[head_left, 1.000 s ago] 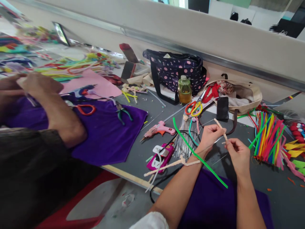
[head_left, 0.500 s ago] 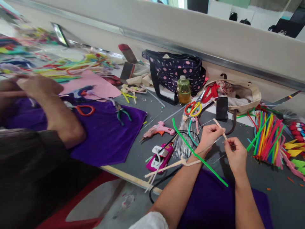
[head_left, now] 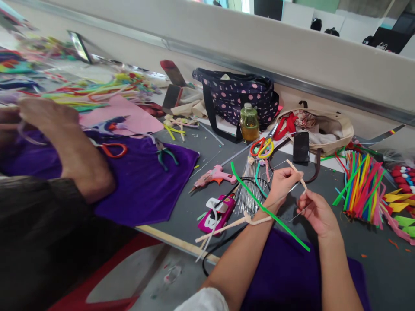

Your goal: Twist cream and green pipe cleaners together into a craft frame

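Observation:
A thin cream pipe cleaner point(head_left: 291, 164) is pinched between the fingers of my left hand point(head_left: 281, 185). The thumb and forefinger of my right hand point(head_left: 317, 211) close on its lower end, with the other fingers curled loosely below. Thin wire shows around my hands. A bright green pipe cleaner point(head_left: 248, 187) crosses by my left wrist. A longer cream pipe cleaner point(head_left: 223, 229), bent and twisted, reaches from that wrist towards the table edge. Beneath my forearms lies a purple cloth point(head_left: 285, 268).
Left of my hands are a pink glue gun point(head_left: 215, 175), a magenta case point(head_left: 212, 222) and wires point(head_left: 248, 198). Scissors point(head_left: 266, 147), a bottle point(head_left: 249, 123) and a phone point(head_left: 301, 147) lie beyond. Coloured pipe cleaners point(head_left: 363, 185) are bundled right. A co-worker's arm point(head_left: 84, 160) is at left.
My right hand has turned, its palm showing more, while still pinching the cream pipe cleaner. My left hand has shifted slightly left. The co-worker's hand has moved a little left.

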{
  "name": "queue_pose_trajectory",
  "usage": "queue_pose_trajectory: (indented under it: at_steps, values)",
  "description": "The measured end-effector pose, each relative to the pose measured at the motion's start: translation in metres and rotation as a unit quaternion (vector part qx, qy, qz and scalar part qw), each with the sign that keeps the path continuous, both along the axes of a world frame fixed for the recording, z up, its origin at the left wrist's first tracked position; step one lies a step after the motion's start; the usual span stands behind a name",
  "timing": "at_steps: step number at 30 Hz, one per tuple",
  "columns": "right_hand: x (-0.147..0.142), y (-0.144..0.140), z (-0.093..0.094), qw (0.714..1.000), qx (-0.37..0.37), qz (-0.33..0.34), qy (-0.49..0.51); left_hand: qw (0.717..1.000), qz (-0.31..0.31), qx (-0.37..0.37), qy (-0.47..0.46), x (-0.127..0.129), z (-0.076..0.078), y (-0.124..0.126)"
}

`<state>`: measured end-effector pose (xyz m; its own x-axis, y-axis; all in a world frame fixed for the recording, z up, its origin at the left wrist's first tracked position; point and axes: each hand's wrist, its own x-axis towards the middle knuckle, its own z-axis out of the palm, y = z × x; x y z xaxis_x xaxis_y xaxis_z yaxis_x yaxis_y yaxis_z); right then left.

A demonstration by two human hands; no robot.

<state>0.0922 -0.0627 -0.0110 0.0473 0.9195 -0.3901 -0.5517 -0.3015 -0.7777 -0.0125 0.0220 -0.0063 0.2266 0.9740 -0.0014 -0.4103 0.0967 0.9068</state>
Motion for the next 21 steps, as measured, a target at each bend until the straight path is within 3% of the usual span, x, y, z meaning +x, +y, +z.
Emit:
queue_pose_trajectory:
  at_steps: [10, 21]
  values:
    - [-0.0002, 0.003, -0.0056, 0.982, -0.011, 0.046, 0.18, 1.0, 0.005, -0.01, -0.005, -0.0015, 0.003, 0.0004]
    - [-0.0029, 0.0043, -0.0089, 0.984, -0.018, 0.015, 0.178, 0.998, 0.053, 0.002, -0.026, -0.0045, -0.0011, 0.0068]
